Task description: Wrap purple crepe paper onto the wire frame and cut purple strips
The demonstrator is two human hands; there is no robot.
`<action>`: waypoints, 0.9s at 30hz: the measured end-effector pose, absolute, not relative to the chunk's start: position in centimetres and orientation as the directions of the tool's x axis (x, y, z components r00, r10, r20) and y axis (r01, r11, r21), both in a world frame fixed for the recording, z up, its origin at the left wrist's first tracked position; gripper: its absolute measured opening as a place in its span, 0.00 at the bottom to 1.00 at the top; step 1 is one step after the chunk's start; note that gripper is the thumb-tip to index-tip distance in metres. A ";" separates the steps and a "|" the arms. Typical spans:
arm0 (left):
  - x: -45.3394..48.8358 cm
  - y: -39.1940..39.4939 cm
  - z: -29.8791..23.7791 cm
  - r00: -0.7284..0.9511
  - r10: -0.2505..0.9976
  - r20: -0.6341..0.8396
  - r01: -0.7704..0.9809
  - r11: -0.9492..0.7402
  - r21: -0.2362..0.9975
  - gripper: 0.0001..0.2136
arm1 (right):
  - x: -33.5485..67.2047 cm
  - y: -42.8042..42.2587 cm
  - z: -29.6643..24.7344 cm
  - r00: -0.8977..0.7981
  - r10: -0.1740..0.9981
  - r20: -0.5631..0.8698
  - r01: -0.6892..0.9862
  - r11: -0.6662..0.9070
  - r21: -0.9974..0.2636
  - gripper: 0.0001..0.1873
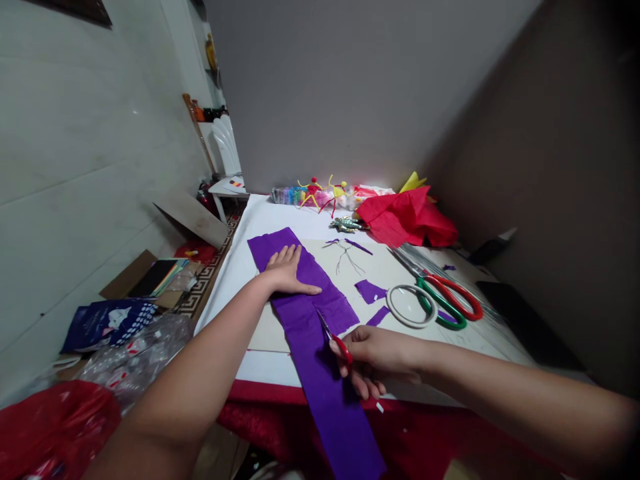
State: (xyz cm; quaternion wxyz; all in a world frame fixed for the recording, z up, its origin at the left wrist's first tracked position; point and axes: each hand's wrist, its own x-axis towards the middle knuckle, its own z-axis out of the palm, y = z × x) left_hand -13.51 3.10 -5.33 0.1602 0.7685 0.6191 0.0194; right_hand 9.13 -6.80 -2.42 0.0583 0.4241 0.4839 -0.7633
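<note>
Scissors (341, 348) partly hidden by right hand (375, 360), crepe paper (320, 393) cut off below

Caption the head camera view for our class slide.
Left hand pins purple crepe paper; right hand cuts it with red scissors.

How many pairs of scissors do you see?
2: a small red-handled pair in the right hand, at the purple crepe paper, and a large green-and-red-handled pair lying on the white sheet.

**Purple crepe paper (320, 393) lying under small scissors (342, 349)**

The long, creased strip is stretching over the counter's (265, 392) front edge. The left hand (287, 270) is pressing flat on it, while the right hand (375, 357) is gripping the red handles, blades seemingly at the paper's edge.
</note>
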 end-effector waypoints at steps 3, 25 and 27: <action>-13.4 3.0 -5.2 0.231 0.958 -0.170 0.948 -0.182 0.263 0.60 | 9.0 -6.7 -2.3 -0.632 0.311 -0.710 0.503 -0.532 -0.681 0.24; -13.3 3.1 -5.3 0.227 0.956 -0.186 0.956 -0.183 0.228 0.61 | 8.4 -5.5 -2.1 -0.629 0.264 -0.731 0.519 -0.557 -0.648 0.25; -13.3 3.1 -5.2 0.227 0.956 -0.186 0.956 -0.183 0.228 0.60 | 8.3 -5.3 -2.1 -0.627 0.258 -0.735 0.523 -0.559 -0.643 0.25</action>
